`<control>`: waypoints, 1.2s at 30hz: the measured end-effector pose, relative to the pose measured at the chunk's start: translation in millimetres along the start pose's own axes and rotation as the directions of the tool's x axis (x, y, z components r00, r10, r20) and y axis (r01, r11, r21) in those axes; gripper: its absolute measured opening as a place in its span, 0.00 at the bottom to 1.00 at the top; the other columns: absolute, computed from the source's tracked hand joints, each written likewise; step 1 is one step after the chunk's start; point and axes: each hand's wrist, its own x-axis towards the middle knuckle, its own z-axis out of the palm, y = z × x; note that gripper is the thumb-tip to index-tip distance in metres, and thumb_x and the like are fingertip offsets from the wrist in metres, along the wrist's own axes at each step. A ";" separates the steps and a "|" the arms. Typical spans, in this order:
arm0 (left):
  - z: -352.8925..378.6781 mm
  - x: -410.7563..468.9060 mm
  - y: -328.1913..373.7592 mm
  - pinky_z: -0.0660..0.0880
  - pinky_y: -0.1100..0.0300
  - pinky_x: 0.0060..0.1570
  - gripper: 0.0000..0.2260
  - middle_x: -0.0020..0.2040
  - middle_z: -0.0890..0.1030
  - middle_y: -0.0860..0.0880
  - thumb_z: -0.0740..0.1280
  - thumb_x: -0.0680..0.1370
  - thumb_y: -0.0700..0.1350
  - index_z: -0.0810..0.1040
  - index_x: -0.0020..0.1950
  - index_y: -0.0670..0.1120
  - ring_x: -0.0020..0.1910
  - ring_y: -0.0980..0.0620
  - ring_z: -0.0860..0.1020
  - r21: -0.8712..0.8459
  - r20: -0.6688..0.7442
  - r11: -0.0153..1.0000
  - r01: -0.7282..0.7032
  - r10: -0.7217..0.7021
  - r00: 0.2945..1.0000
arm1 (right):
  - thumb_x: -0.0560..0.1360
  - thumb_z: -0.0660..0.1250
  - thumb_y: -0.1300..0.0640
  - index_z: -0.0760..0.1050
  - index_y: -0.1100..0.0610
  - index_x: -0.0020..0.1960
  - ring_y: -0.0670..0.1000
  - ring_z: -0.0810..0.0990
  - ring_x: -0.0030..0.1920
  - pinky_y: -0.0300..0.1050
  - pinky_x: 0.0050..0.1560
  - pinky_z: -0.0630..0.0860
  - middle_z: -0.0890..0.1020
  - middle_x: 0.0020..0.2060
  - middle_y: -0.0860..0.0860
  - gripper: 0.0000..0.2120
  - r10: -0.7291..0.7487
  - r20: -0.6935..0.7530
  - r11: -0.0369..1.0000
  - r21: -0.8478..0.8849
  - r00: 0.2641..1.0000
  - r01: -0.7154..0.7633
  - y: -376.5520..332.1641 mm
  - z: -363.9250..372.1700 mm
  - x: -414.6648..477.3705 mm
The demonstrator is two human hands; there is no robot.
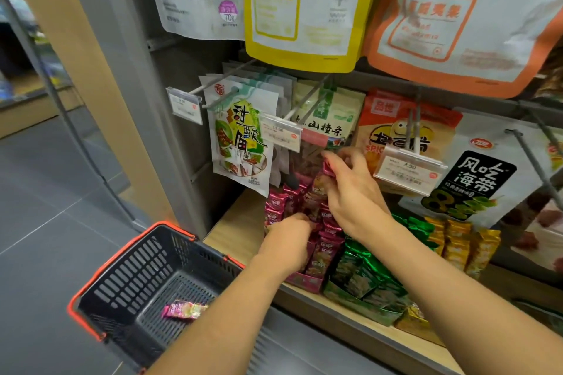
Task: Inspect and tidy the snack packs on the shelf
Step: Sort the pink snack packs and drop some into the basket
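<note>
Several small magenta snack packs [324, 253] stand in an open display box on the wooden shelf [234, 231]. My right hand [353, 192] pinches one magenta pack [328, 168] by its top, lifted above the row. My left hand [289, 240] reaches into the same row, its fingers curled among the packs; the fingertips are hidden. Green foil packs [365, 277] sit in the box beside them, and gold packs [457, 243] stand further right.
A black shopping basket [146, 271] with a red rim hangs below the shelf at left, holding one pink pack [184, 310]. Hanging bags on metal pegs [243, 137] and price tags [409, 166] crowd the space just above my hands. Grey floor lies at left.
</note>
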 end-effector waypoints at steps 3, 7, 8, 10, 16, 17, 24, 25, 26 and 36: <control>-0.2 -0.2 -2.1 0.76 0.48 0.57 0.22 0.63 0.74 0.46 0.64 0.73 0.32 0.77 0.65 0.44 0.59 0.41 0.76 0.009 0.010 1.000 -0.001 0.001 1.000 | 0.80 0.60 0.58 0.62 0.51 0.73 0.58 0.74 0.59 0.51 0.60 0.74 0.65 0.68 0.51 0.22 -0.012 0.033 1.000 -0.015 0.999 0.013 -1.2 6.2 10.5; 1.4 -1.4 -3.9 0.75 0.49 0.59 0.22 0.64 0.74 0.47 0.64 0.73 0.32 0.77 0.65 0.45 0.60 0.42 0.76 -0.027 -0.007 0.999 -0.017 0.017 1.000 | 0.77 0.66 0.60 0.64 0.50 0.70 0.57 0.76 0.60 0.53 0.59 0.75 0.72 0.65 0.52 0.23 -0.038 0.006 0.999 -0.003 0.999 0.038 4.0 16.3 16.2; 1.8 -1.7 -4.4 0.75 0.49 0.60 0.22 0.65 0.74 0.47 0.64 0.73 0.32 0.77 0.65 0.45 0.61 0.43 0.76 -0.033 -0.013 0.999 -0.021 0.021 1.000 | 0.77 0.67 0.61 0.65 0.50 0.68 0.56 0.77 0.59 0.53 0.58 0.77 0.75 0.63 0.53 0.23 -0.023 0.030 1.000 -0.014 0.999 0.023 7.4 20.4 17.3; 2.5 -2.1 -5.7 0.73 0.51 0.61 0.22 0.65 0.75 0.47 0.65 0.73 0.32 0.77 0.66 0.45 0.62 0.44 0.75 -0.038 -0.029 0.999 -0.032 0.031 0.999 | 0.75 0.69 0.61 0.66 0.52 0.65 0.55 0.80 0.55 0.52 0.54 0.79 0.78 0.58 0.54 0.21 0.016 0.089 1.000 -0.022 0.996 -0.014 16.7 30.6 18.1; 4.1 -2.2 -8.1 0.69 0.57 0.66 0.24 0.69 0.73 0.48 0.64 0.74 0.32 0.75 0.69 0.46 0.66 0.46 0.73 -0.097 -0.068 0.994 -0.041 0.034 0.997 | 0.77 0.66 0.54 0.77 0.53 0.59 0.56 0.74 0.60 0.47 0.56 0.72 0.78 0.56 0.54 0.11 0.106 0.251 0.961 -0.276 0.962 -0.034 47.5 62.5 6.7; 4.8 -1.8 -8.1 0.68 0.57 0.66 0.24 0.69 0.73 0.48 0.64 0.74 0.32 0.74 0.70 0.46 0.67 0.47 0.72 -0.109 -0.074 0.994 -0.033 0.025 0.997 | 0.78 0.64 0.54 0.78 0.52 0.59 0.55 0.69 0.64 0.50 0.59 0.70 0.76 0.59 0.53 0.12 0.098 0.292 0.939 -0.344 0.951 0.008 51.2 69.1 3.0; 6.9 2.6 -5.1 0.64 0.50 0.71 0.40 0.80 0.51 0.51 0.66 0.73 0.32 0.51 0.79 0.50 0.74 0.45 0.63 -0.150 -0.069 0.988 0.029 -0.040 0.997 | 0.79 0.57 0.50 0.67 0.42 0.71 0.55 0.56 0.73 0.62 0.68 0.58 0.63 0.72 0.49 0.21 0.203 0.611 0.933 -0.358 0.765 0.039 59.7 66.4 14.1; 7.9 3.2 -3.5 0.64 0.49 0.72 0.42 0.80 0.47 0.51 0.65 0.73 0.32 0.48 0.80 0.49 0.75 0.44 0.60 -0.101 -0.022 0.995 0.013 -0.016 1.000 | 0.79 0.57 0.51 0.67 0.42 0.71 0.54 0.59 0.73 0.60 0.68 0.59 0.65 0.72 0.47 0.21 0.221 0.629 0.947 -0.320 0.745 -0.010 61.0 65.4 16.9; 9.0 3.6 -2.0 0.63 0.48 0.72 0.42 0.80 0.45 0.51 0.65 0.72 0.33 0.45 0.80 0.48 0.75 0.44 0.58 -0.049 0.032 0.999 0.001 0.000 0.999 | 0.79 0.57 0.51 0.69 0.42 0.70 0.53 0.64 0.71 0.57 0.68 0.61 0.70 0.71 0.46 0.20 0.239 0.608 0.960 -0.266 0.757 -0.090 62.5 66.0 18.0; 8.9 6.8 9.6 0.61 0.49 0.72 0.35 0.79 0.55 0.49 0.65 0.75 0.42 0.54 0.79 0.46 0.77 0.48 0.54 0.074 0.070 0.997 0.006 -0.011 0.997 | 0.80 0.57 0.46 0.71 0.47 0.66 0.57 0.73 0.65 0.56 0.66 0.67 0.77 0.63 0.52 0.16 0.487 0.268 0.873 -0.174 0.831 -0.456 75.0 80.4 53.4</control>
